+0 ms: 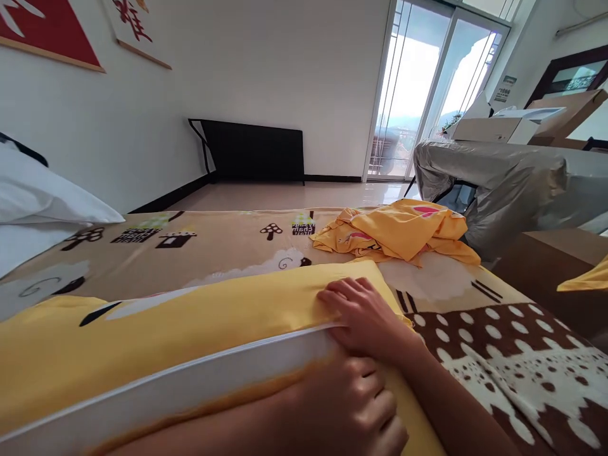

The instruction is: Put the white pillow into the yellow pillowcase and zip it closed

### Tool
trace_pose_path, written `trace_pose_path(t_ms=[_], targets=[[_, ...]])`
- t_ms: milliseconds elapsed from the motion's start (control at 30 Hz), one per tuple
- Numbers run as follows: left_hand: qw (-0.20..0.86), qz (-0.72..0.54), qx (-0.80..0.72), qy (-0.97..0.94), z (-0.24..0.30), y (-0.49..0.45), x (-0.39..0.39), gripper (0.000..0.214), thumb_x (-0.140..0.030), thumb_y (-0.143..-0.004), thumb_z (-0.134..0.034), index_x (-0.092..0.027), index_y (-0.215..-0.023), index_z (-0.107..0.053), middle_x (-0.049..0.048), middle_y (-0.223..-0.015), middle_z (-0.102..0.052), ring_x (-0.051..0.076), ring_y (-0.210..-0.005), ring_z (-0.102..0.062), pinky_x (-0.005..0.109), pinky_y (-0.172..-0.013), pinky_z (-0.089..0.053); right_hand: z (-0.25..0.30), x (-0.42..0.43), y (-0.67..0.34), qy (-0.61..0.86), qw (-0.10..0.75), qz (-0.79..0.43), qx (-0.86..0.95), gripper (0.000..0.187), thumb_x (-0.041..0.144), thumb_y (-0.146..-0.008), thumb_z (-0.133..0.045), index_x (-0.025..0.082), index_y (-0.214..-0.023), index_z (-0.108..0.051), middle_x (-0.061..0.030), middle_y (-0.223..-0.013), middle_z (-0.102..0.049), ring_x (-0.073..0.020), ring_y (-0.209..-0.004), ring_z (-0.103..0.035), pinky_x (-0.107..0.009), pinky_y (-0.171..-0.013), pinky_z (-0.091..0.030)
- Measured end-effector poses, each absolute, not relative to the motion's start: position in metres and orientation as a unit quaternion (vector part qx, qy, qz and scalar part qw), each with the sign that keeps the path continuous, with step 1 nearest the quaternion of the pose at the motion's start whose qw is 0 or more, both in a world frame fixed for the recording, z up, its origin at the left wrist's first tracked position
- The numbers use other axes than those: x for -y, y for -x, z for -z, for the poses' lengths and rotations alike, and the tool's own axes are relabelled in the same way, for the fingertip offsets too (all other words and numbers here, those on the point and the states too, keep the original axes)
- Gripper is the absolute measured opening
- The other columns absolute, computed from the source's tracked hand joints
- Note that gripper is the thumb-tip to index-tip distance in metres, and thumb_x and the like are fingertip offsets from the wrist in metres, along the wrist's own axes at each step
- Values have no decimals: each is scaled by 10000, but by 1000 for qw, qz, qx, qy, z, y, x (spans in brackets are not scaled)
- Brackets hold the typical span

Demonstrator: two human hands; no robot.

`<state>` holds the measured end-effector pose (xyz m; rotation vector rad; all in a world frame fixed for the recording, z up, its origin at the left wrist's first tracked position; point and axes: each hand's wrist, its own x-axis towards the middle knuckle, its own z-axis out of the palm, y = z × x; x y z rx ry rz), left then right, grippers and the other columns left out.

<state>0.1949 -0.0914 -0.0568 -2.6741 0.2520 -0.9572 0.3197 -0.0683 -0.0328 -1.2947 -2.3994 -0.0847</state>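
Observation:
A yellow pillowcase (pixel 247 297) lies across the bed in front of me, with part of a dark and white print on it. Along its opening runs a thin white edge, and below that a white pillow (pixel 228 377) shows inside. My right hand (pixel 361 316) is closed over the upper edge near the right-hand corner, fingers bent onto the yellow cloth. Just below it my left hand (pixel 356 405) is curled into a fist at the lower side of the opening. Its fingertips are hidden, pressed against the yellow cloth.
A patterned brown and beige blanket (pixel 228 247) covers the bed. Crumpled orange cloth (pixel 403 231) lies beyond the pillowcase. White pillows (pixel 42 196) sit at left. A plastic-wrapped piece of furniture (pixel 494 164) with boxes stands at right, a black folded panel (pixel 256 152) by the wall.

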Motion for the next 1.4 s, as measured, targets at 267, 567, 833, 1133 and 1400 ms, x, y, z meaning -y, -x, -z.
trace_pose_path(t_ms=[267,567,833,1133,1400], targets=[[236,306,35,922,38,-187,103,153,-173,-784,-480,-150,-666,-574,80,-659,-610,186,-603,-560,338,-592,-462,33,67,-329,642,166,131,737,224,29,-748,-417,173,-808,-578,-80,-816,-621,-193,-772,-543,-297,-707,-321],[93,183,272,940,28,-178,91,519,-411,-901,-362,-95,-1304,-441,180,-1266,-549,308,-1147,-521,449,-928,-430,31,73,-337,665,338,91,660,275,96,-682,-410,189,-917,-520,-65,-806,-615,-204,-717,-532,-273,-606,-316],[2,107,291,951,35,-188,72,509,-445,-921,-276,-87,-1191,-517,183,-1223,-566,312,-1171,-496,459,-998,-375,42,40,-356,547,410,-157,713,219,143,-625,-474,173,-826,-554,11,-713,-569,-131,-653,-480,-221,-591,-354],[-86,114,313,939,42,-193,60,607,-519,-920,-210,-148,-1382,-343,137,-1423,-416,269,-1306,-375,426,-1062,-299,31,54,-359,651,271,-7,709,485,28,-635,-434,162,-1064,-616,-74,-915,-669,-188,-828,-577,-254,-687,-362],[-88,62,324,940,48,-202,46,576,-466,-929,-118,-180,-958,-617,117,-995,-678,273,-908,-626,420,-788,-451,-4,48,-344,689,77,79,717,208,37,-715,-471,165,-802,-611,-94,-916,-616,-180,-767,-576,-251,-555,-262]])
